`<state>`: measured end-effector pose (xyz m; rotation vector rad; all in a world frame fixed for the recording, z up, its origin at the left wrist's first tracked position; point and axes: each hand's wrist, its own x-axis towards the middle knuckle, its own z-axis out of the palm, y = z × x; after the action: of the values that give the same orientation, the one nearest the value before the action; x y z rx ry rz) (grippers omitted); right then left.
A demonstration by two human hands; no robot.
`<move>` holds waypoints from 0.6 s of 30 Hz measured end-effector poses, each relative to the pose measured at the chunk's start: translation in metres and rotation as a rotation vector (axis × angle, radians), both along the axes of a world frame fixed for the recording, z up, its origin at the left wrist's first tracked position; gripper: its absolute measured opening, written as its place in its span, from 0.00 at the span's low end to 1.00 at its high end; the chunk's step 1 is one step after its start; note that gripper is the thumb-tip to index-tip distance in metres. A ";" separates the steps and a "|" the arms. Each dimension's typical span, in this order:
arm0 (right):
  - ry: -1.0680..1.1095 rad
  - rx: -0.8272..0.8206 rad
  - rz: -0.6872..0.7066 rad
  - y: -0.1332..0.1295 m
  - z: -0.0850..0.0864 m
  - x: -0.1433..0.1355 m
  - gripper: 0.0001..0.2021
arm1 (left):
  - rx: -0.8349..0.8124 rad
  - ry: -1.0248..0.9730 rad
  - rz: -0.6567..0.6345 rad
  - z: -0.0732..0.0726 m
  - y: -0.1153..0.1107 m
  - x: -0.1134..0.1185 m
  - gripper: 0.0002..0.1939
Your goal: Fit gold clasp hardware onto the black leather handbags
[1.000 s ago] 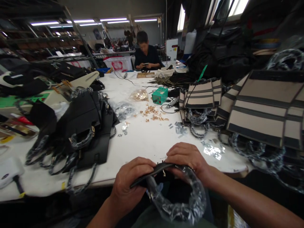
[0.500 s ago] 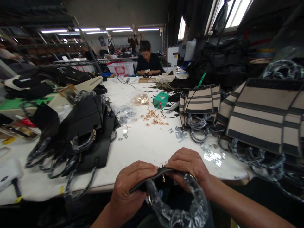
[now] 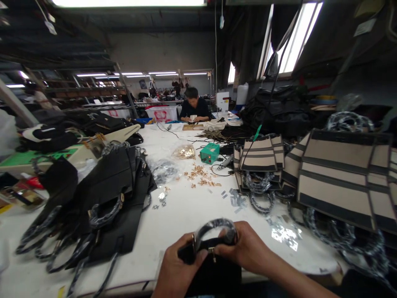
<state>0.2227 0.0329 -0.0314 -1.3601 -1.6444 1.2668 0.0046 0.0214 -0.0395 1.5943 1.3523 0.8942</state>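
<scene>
Between my two hands is a black bag panel [image 3: 217, 273] with a plastic-wrapped handle [image 3: 217, 225] standing up in an arch from its top edge. My left hand [image 3: 181, 263] grips the panel's left side, thumb on the near face by the handle's base. On the right side, my right hand [image 3: 245, 248] pinches the edge with its thumb close to a small gold metal fitting [image 3: 213, 254] at the middle. The panel's lower part hangs below the table edge, and its far face is hidden.
Black bag panels [image 3: 105, 182] with wrapped handles are piled at left, beige-and-black striped panels [image 3: 338, 174] at right. Gold fittings [image 3: 200, 174], metal plates [image 3: 283, 231] and a green box [image 3: 210, 153] lie on the white table [image 3: 180, 215]. A person [image 3: 194, 105] sits at the far end.
The handle has swung from hanging toward me to standing upright, and the panel's face has turned into view. My hands keep their hold. The camera view has tilted up.
</scene>
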 end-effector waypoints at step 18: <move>-0.004 -0.272 0.210 0.109 -0.061 -0.007 0.18 | 0.146 0.166 0.275 -0.090 0.055 -0.032 0.12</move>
<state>0.2153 0.1421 -0.0927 -1.3723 -1.7001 1.6613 -0.0269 0.0765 -0.1299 1.6460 1.6863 1.0635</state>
